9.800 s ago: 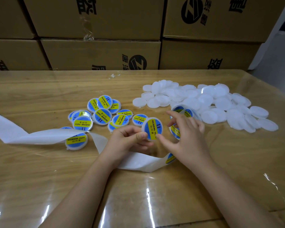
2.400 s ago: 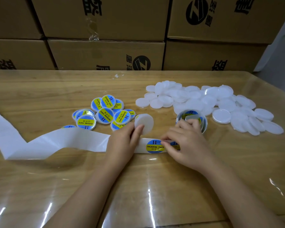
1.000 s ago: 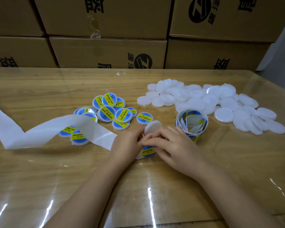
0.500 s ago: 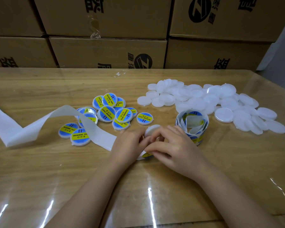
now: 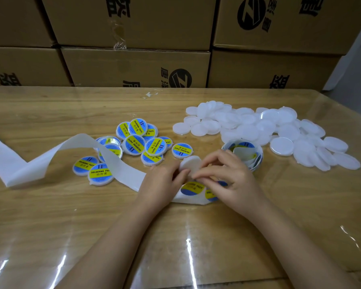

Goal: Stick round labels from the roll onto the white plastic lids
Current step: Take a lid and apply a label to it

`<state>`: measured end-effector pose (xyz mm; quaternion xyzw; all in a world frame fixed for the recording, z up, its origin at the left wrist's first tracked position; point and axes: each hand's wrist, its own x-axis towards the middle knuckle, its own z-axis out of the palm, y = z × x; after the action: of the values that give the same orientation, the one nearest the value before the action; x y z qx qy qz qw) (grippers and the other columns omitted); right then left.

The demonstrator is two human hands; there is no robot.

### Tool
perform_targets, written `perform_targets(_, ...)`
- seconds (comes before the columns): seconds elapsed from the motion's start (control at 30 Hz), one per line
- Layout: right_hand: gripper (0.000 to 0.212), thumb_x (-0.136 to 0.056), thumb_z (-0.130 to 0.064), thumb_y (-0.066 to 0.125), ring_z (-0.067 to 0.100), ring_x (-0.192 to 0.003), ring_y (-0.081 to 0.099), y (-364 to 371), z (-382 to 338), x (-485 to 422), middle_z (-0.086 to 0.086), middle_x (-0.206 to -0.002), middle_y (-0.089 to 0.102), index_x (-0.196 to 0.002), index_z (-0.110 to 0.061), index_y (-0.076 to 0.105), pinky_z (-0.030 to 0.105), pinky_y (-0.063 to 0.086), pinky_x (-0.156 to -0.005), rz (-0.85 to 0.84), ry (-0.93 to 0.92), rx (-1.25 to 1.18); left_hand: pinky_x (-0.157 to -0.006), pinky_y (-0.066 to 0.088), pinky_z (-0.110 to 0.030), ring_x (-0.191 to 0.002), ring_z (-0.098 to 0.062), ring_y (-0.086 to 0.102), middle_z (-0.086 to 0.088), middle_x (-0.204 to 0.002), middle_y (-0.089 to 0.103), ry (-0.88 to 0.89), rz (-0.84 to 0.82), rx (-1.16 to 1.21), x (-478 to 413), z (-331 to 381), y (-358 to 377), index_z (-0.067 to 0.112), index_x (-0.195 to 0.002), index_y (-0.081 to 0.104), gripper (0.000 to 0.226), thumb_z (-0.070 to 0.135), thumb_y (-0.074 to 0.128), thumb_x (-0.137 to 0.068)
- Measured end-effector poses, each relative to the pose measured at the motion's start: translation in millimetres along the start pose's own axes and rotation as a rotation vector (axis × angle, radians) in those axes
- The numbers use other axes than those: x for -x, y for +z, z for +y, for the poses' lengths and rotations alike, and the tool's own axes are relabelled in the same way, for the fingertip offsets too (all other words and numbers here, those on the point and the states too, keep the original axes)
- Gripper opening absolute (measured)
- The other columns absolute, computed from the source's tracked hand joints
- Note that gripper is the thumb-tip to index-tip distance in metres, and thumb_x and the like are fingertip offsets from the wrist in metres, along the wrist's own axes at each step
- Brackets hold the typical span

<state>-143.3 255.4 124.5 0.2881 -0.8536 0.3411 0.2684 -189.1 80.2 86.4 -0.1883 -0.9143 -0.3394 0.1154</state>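
My left hand (image 5: 162,181) holds a bare white lid (image 5: 190,164) upright between thumb and fingers, above the label strip. My right hand (image 5: 227,176) has its fingertips down on the strip beside a blue and yellow round label (image 5: 192,188); whether it pinches a label edge is hidden. The label roll (image 5: 243,152) stands just behind my right hand. Its white backing tape (image 5: 50,158) trails off to the left. Several labelled lids (image 5: 133,142) lie left of centre, and a heap of bare white lids (image 5: 265,132) lies to the right.
Stacked cardboard boxes (image 5: 133,65) line the far edge of the wooden table (image 5: 175,236). The table has a glossy clear cover. The backing tape loops over some labelled lids at the left.
The strip has been pulled a little so a full label now shows under my hands. My left hand still holds the bare lid; the backing tape loop has shifted slightly.
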Motion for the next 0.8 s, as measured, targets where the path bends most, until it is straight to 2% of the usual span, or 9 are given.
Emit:
perform_targets(0.1,0.009,-0.082,-0.011,0.068,0.017,-0.081,0.057,-4,-1,-2,0.000,-0.082,0.061,-0.086,-0.015,0.075,0.031,0.047,-0.075,0.075,0.143,-0.180,-0.059,0.027,-0.028,-0.064,-0.010,0.040,0.009,-0.074,0.037,-0.030,0.027,0.060,-1,4,0,0.029,-0.066,0.036,0.032,0.024,0.052,-0.093)
perform_targets(0.17,0.015,-0.082,-0.005,0.068,0.018,-0.081,0.057,-7,-2,-3,0.000,-0.080,0.063,-0.086,-0.018,0.073,0.029,0.046,-0.076,0.125,0.218,-0.231,-0.060,0.028,-0.027,-0.065,-0.007,0.040,0.006,-0.077,0.037,-0.040,0.052,0.147,-2,5,-2,0.029,-0.064,0.034,0.036,0.019,0.052,-0.094)
perform_targets(0.27,0.022,-0.083,-0.001,0.066,0.019,-0.078,0.057,-10,-6,-5,-0.003,-0.078,0.065,-0.084,-0.022,0.071,0.024,0.046,-0.074,0.225,0.365,-0.345,-0.069,0.043,-0.029,-0.072,-0.017,0.055,-0.003,-0.077,0.056,-0.077,0.080,0.339,-3,4,-7,0.015,-0.074,0.055,0.019,0.013,0.055,-0.093)
perform_targets(0.33,0.016,-0.084,-0.003,0.065,0.021,-0.078,0.058,-11,-7,-5,0.002,-0.079,0.067,-0.085,-0.017,0.072,0.019,0.046,-0.068,0.277,0.473,-0.413,-0.071,0.054,-0.031,-0.071,-0.017,0.066,-0.005,-0.077,0.068,-0.155,0.052,0.624,-3,6,-11,0.011,-0.088,0.064,0.006,0.007,0.059,-0.091)
perform_targets(0.43,0.012,-0.083,-0.005,0.066,0.021,-0.076,0.057,-11,-8,-6,0.007,-0.081,0.067,-0.085,-0.015,0.072,0.012,0.045,-0.061,0.319,0.534,-0.416,-0.064,0.057,-0.027,-0.066,-0.016,0.069,-0.003,-0.077,0.072,-0.211,-0.017,0.952,-2,9,-13,0.009,-0.097,0.065,0.017,-0.003,0.058,-0.087)
perform_targets(0.53,0.010,-0.083,-0.007,0.067,0.016,-0.071,0.057,-11,-8,-6,0.010,-0.080,0.067,-0.086,-0.014,0.073,0.013,0.045,-0.065,0.304,0.530,-0.342,-0.062,0.056,-0.025,-0.067,-0.018,0.070,-0.006,-0.077,0.074,-0.204,-0.073,1.011,-2,10,-15,0.007,-0.097,0.066,0.017,-0.004,0.058,-0.086)
perform_targets(0.6,0.009,-0.083,-0.010,0.068,0.011,-0.073,0.057,-9,-4,-5,0.006,-0.079,0.068,-0.086,-0.017,0.073,0.015,0.045,-0.069,0.281,0.536,-0.283,-0.062,0.057,-0.026,-0.068,-0.019,0.071,-0.009,-0.078,0.074,-0.209,-0.093,1.031,-2,11,-15,0.007,-0.098,0.067,0.016,-0.001,0.060,-0.086)
perform_targets(0.8,0.009,-0.081,-0.013,0.071,0.020,-0.075,0.055,-3,0,-4,-0.005,-0.072,0.063,-0.083,-0.021,0.074,0.035,0.047,-0.072,0.241,0.476,-0.132,-0.065,0.057,-0.026,-0.073,-0.021,0.072,-0.012,-0.081,0.074,-0.196,-0.136,1.065,0,11,-14,0.008,-0.098,0.067,0.017,0.008,0.064,-0.081)
